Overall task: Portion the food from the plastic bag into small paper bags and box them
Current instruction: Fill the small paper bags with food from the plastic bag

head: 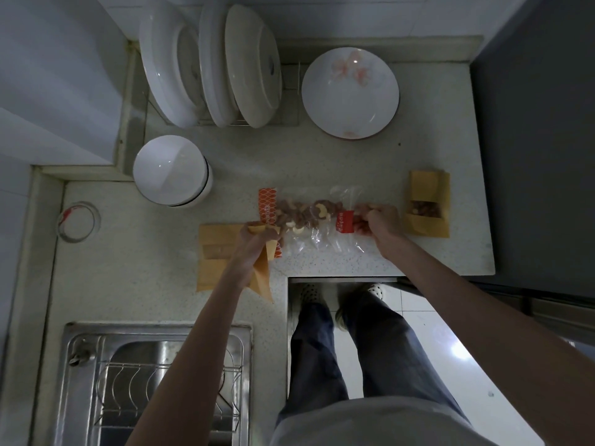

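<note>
A clear plastic bag (317,217) with orange-red printed ends lies on the counter, holding mixed nuts. My right hand (380,222) grips its right, red-labelled end, and some nuts show under the fingers. My left hand (257,239) is closed on a small brown paper bag (262,272), held at the plastic bag's left end. Under that hand, more flat paper bags (214,252) lie in a pile. To the right, another paper bag (426,204) lies open with nuts inside.
An upturned white bowl (170,172) stands left of the plastic bag. A dish rack of white plates (222,66) and a floral plate (350,93) stand at the back. A steel sink (154,381) with a wire rack is at the front left. The counter edge (341,276) is near my legs.
</note>
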Demonstrator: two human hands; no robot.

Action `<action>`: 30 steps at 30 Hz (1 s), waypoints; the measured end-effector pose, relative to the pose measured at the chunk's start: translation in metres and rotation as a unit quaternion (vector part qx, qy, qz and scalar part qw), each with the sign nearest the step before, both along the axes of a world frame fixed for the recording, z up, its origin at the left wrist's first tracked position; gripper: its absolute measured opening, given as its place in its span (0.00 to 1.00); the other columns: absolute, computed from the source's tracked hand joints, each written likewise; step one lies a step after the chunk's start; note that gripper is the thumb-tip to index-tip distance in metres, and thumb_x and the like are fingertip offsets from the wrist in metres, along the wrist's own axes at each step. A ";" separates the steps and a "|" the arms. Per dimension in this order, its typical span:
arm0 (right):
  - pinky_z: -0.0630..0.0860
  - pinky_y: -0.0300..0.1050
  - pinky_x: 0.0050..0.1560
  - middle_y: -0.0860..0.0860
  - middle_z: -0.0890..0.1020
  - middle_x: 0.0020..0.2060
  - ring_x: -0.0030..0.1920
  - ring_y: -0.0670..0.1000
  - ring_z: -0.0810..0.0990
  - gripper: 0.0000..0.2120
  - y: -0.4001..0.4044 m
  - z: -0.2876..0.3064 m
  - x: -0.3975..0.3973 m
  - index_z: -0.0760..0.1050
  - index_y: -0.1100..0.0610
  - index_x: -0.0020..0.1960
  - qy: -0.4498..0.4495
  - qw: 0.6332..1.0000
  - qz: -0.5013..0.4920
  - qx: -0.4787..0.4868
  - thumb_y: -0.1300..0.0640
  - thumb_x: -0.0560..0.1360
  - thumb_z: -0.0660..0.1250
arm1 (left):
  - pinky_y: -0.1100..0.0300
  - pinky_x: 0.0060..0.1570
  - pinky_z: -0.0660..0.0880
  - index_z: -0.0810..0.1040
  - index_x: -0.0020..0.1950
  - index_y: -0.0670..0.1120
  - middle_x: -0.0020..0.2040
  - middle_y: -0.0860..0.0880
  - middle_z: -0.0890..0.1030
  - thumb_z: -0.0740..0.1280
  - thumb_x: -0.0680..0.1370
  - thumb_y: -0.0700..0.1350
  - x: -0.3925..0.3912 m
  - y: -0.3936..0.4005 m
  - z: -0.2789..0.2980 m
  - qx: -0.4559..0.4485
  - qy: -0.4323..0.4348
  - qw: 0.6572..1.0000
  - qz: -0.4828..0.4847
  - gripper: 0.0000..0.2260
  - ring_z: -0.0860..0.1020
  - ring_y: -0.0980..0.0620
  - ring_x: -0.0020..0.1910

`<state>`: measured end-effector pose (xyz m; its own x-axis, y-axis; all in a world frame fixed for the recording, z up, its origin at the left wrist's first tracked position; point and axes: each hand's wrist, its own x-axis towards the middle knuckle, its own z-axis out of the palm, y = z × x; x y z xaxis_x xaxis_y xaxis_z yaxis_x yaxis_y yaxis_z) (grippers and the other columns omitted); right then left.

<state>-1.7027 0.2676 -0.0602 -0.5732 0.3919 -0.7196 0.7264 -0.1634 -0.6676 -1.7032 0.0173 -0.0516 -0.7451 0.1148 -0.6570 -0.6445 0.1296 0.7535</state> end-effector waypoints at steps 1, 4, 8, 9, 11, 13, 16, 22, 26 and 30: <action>0.73 0.34 0.24 0.56 0.80 0.35 0.26 0.47 0.76 0.08 0.002 -0.001 0.001 0.79 0.58 0.43 -0.001 1.000 -0.002 0.005 0.64 0.78 0.62 | 0.66 0.29 0.76 0.78 0.49 0.44 0.35 0.50 0.83 0.68 0.74 0.36 -0.001 0.001 0.001 -0.006 -0.005 1.000 0.001 0.06 0.81 0.56 0.32; 0.72 0.33 0.22 0.54 0.80 0.36 0.29 0.47 0.76 0.08 0.009 -0.004 0.004 0.79 0.58 0.49 -0.006 1.000 -0.006 0.018 0.60 0.79 0.61 | 0.64 0.31 0.76 0.78 0.53 0.39 0.42 0.42 0.81 0.68 0.74 0.35 -0.004 0.004 0.005 -0.018 -0.022 1.000 0.005 0.08 0.80 0.50 0.38; 0.72 0.35 0.23 0.53 0.79 0.32 0.28 0.47 0.75 0.09 0.017 -0.005 0.009 0.78 0.59 0.47 -0.012 1.000 -0.011 0.019 0.59 0.80 0.60 | 0.59 0.37 0.75 0.75 0.59 0.31 0.46 0.37 0.79 0.69 0.71 0.37 -0.004 0.005 0.010 0.005 -0.019 1.000 0.003 0.18 0.78 0.43 0.43; 0.72 0.35 0.23 0.53 0.78 0.32 0.28 0.48 0.75 0.08 0.019 -0.005 0.010 0.77 0.60 0.48 -0.010 1.000 -0.014 0.017 0.59 0.80 0.60 | 0.57 0.40 0.74 0.74 0.60 0.30 0.47 0.36 0.78 0.69 0.69 0.39 -0.004 0.005 0.010 0.014 -0.018 1.000 0.002 0.22 0.77 0.42 0.44; 0.72 0.36 0.24 0.54 0.78 0.31 0.27 0.48 0.75 0.08 0.025 -0.005 0.012 0.77 0.61 0.51 -0.004 1.000 -0.022 0.018 0.60 0.80 0.60 | 0.54 0.42 0.73 0.73 0.60 0.28 0.48 0.34 0.78 0.69 0.70 0.38 -0.004 0.006 0.011 0.016 -0.019 1.000 -0.005 0.22 0.76 0.42 0.45; 0.72 0.36 0.24 0.55 0.78 0.30 0.26 0.48 0.74 0.09 0.030 -0.003 0.015 0.78 0.62 0.52 0.003 0.999 -0.024 0.024 0.61 0.80 0.59 | 0.52 0.44 0.73 0.73 0.60 0.27 0.49 0.33 0.78 0.66 0.74 0.34 -0.005 0.007 0.010 -0.001 -0.025 1.000 -0.003 0.17 0.76 0.41 0.46; 0.73 0.39 0.28 0.56 0.77 0.29 0.26 0.49 0.74 0.09 0.038 -0.001 0.018 0.78 0.62 0.51 0.009 0.999 -0.030 0.028 0.62 0.80 0.59 | 0.54 0.44 0.74 0.75 0.59 0.29 0.48 0.33 0.79 0.65 0.74 0.33 -0.006 0.008 0.008 -0.031 -0.029 0.999 -0.006 0.15 0.77 0.42 0.46; 0.72 0.36 0.25 0.55 0.77 0.28 0.23 0.46 0.74 0.11 0.049 0.003 0.023 0.79 0.59 0.45 0.015 0.999 -0.042 0.029 0.62 0.80 0.59 | 0.57 0.39 0.77 0.77 0.59 0.32 0.46 0.37 0.81 0.67 0.72 0.35 -0.008 0.007 0.002 -0.049 -0.047 0.998 -0.005 0.16 0.79 0.44 0.43; 0.72 0.34 0.23 0.54 0.78 0.28 0.21 0.43 0.74 0.10 0.058 0.003 0.028 0.78 0.58 0.44 0.002 0.998 -0.042 0.039 0.61 0.80 0.59 | 0.59 0.35 0.77 0.79 0.55 0.35 0.41 0.41 0.83 0.68 0.72 0.35 -0.006 0.008 0.002 -0.057 -0.044 0.997 -0.002 0.12 0.80 0.47 0.39; 0.72 0.34 0.23 0.53 0.78 0.28 0.24 0.45 0.75 0.10 0.069 0.006 0.034 0.78 0.57 0.44 -0.015 0.998 -0.046 0.042 0.59 0.80 0.60 | 0.60 0.35 0.76 0.80 0.55 0.37 0.39 0.44 0.83 0.70 0.70 0.39 -0.004 0.009 0.002 -0.071 -0.033 0.997 -0.001 0.14 0.81 0.50 0.37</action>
<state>-1.6687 0.3369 -0.0542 -0.5104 0.5015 -0.6986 0.7314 -0.1741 -0.6594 -1.7076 0.0261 -0.0501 -0.6991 0.0185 -0.7148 -0.6921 0.2335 0.6830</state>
